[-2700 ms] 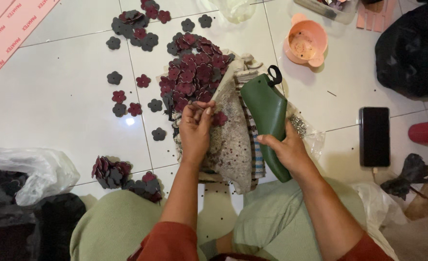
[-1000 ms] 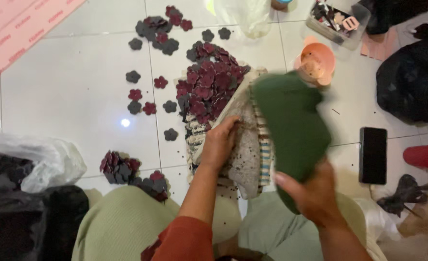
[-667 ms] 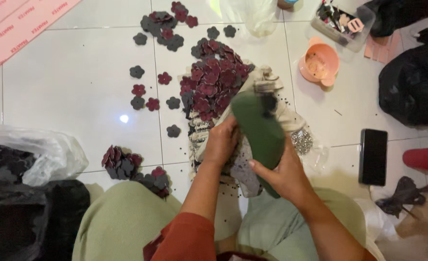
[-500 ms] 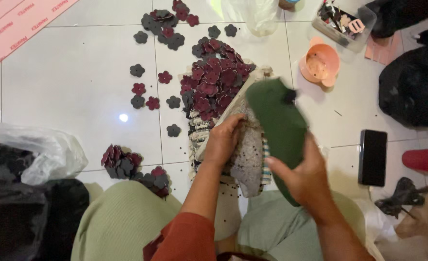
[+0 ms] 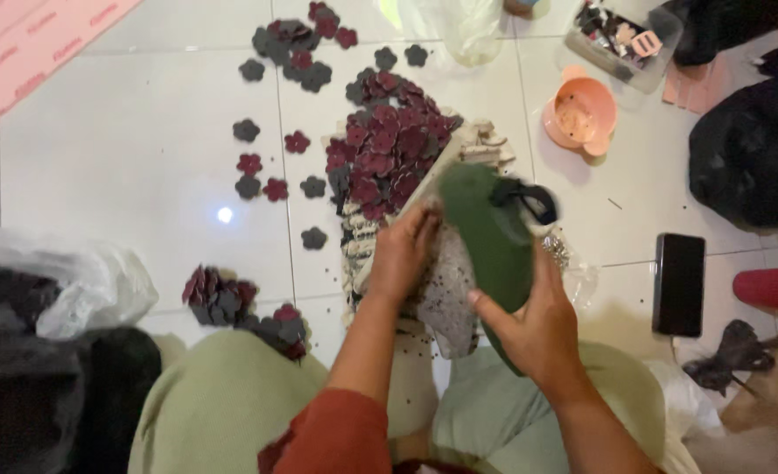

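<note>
From the head view, our right hand [image 5: 543,329] grips a dark green rubber sandal [image 5: 490,237], fingers closed around its heel, poised above the speckled grey punching pad [image 5: 449,294] on the white tiled floor [image 5: 126,175]. Our left hand [image 5: 402,254] presses on that pad, fingers curled and holding nothing. The sandal could strike those fingers, we judge. A peach plastic bowl [image 5: 582,114] looks nearly empty; a clear tray [image 5: 622,39] holds small trinkets.

Dark phone screen [image 5: 679,283] right, pink printed sheet [image 5: 29,53] top-left
</note>
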Demonstrator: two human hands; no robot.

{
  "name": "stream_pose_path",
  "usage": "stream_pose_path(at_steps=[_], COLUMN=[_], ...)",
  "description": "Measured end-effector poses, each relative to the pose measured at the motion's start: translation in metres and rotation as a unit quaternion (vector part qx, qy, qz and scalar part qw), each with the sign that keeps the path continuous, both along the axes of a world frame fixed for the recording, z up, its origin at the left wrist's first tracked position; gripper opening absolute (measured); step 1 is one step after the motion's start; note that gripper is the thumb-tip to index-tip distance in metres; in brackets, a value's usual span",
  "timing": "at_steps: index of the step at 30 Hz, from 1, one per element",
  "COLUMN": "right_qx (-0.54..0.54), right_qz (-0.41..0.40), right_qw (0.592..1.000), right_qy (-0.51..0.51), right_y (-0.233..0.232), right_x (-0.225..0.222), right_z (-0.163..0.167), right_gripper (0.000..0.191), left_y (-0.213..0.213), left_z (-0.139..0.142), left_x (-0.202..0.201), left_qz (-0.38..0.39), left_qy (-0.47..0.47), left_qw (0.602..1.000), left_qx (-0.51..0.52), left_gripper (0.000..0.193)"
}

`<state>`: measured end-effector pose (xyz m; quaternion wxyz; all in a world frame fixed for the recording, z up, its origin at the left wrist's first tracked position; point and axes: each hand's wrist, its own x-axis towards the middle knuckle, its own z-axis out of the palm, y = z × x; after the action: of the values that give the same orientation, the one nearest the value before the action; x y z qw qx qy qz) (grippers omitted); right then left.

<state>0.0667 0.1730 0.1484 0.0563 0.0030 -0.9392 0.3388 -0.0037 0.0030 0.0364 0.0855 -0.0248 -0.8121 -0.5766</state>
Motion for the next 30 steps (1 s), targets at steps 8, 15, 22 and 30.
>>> stream_pose_path(at_steps=[8, 15, 22, 30], right_qx=[0.155, 0.094, -0.264, -0.284], right_qz=[-0.018, -0.044, -0.067, -0.105], right_qw=[0.973, 0.948, 0.943, 0.935], right_qy=[-0.170, -0.300, -0.190, -0.186], right_y=[0.008, 0.020, 0.044, 0.049], right_x=[0.001, 0.003, -0.008, -0.035], right_z=[-0.003, -0.024, -0.065, -0.087], right_gripper=[0.100, 0.102, 0.075, 0.071], left_y=[0.003, -0.008, -0.010, -0.007], left_z=[-0.005, -0.004, 0.015, 0.018], left_x=[-0.004, -0.011, 0.007, 0.019], left_qz=[0.010, 0.153, 0.119, 0.094], left_qy=[-0.015, -0.035, 0.010, -0.021], left_qw=[0.999, 0.910, 0.957, 0.948], left_qx=[0.051, 0.384, -0.265, -0.302], left_gripper=[0.017, 0.015, 0.031, 0.029])
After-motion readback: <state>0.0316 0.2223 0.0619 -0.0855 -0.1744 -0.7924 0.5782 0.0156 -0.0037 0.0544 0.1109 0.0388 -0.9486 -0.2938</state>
